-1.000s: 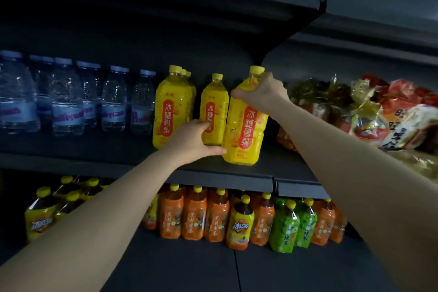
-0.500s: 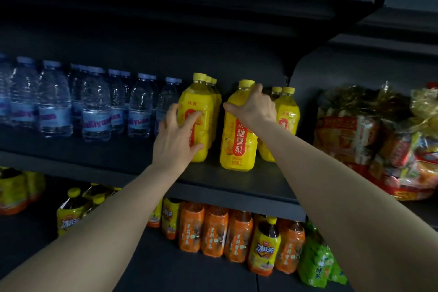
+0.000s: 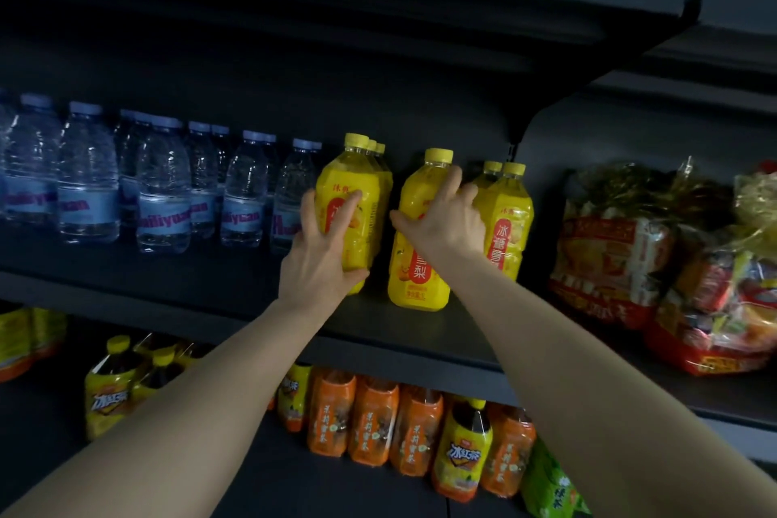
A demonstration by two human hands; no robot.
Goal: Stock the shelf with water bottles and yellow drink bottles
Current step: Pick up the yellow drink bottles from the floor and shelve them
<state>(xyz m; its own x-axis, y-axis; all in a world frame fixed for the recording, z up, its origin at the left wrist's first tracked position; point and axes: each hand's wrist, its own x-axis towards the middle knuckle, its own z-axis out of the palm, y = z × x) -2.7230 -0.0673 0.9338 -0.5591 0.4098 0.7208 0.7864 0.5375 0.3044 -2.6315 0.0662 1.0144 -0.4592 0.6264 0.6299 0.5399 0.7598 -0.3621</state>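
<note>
Left hand point(image 3: 323, 257) gripping the left yellow drink bottle point(image 3: 353, 198); right hand point(image 3: 445, 223) gripping the middle yellow drink bottle point(image 3: 414, 265), both full, upright on the shelf point(image 3: 210, 290) beside water bottles point(image 3: 164, 189).

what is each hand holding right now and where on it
The left hand grips the front yellow bottle of the left row around its lower body. The right hand grips the middle yellow bottle around its shoulder.

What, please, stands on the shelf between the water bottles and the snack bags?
In the head view, yellow drink bottles in three rows; the left hand and right hand each hold one.
</note>
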